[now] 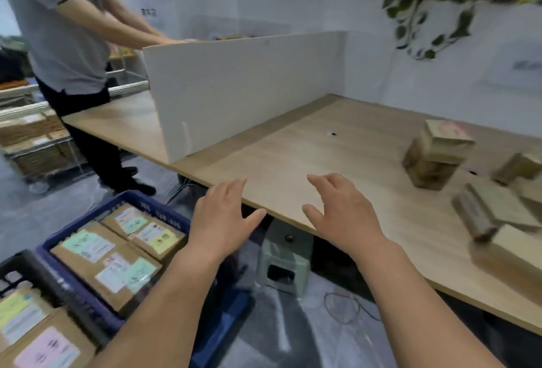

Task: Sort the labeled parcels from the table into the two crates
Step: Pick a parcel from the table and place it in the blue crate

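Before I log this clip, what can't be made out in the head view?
Head view only:
Labels on parcels in the blue crate: print too small, blurred.
Stacked parcels on the table, right: motion blur smears their labels.
Black crate: cut off by left and bottom edges.
Tabletop behind the white divider: hidden by it.

You have two hands out: one left hand (223, 221) and one right hand (343, 215). Down and left of your left fingers (231, 188) stand two crates: one blue crate (96, 211) showing four labeled parcels (88, 246), and one black crate (55, 285) showing two. Right of your right fingers (322, 183), the one table (293, 162) carries one stack (434, 159) of about three parcels and at least three loose parcels (492, 209); blur stops an exact count. Beyond your fingertips stands one white divider (249, 89), with one other person (64, 45) at its left end. Below your fingers sits one stool (283, 262).
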{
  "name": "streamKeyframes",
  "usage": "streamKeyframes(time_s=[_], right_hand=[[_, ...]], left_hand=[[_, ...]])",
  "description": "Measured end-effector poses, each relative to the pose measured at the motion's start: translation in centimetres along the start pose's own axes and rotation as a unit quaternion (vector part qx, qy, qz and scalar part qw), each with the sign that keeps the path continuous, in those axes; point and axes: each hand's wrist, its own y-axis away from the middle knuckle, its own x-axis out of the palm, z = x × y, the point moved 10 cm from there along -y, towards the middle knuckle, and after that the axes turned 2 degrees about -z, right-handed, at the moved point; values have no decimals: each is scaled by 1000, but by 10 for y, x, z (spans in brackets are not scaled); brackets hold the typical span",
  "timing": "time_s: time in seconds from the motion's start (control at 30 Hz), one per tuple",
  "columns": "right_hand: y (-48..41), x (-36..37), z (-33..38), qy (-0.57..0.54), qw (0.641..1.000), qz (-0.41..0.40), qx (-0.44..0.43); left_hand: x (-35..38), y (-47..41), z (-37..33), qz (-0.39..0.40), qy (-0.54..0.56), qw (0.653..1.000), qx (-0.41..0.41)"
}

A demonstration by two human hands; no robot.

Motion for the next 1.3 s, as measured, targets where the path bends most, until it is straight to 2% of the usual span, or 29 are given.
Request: streamKeyframes(time_s=[0.37, 0.6, 0.8, 1.03, 1.3], right_hand=[[109, -76, -200, 35, 984, -44, 171], [180, -101, -293, 39, 953, -76, 290], [231, -121, -369, 74, 921, -83, 373], [232, -130, -465, 85, 904, -60, 415], [187, -86, -566, 60, 905, 35, 421]], left_hand=[[95, 9, -225, 60, 53, 987, 140], [154, 27, -353, 116, 75, 955, 261], [206, 39, -439, 159, 100, 925, 330], [277, 10, -503, 206, 103, 919, 320], [358, -51, -512, 237, 75, 940, 234]])
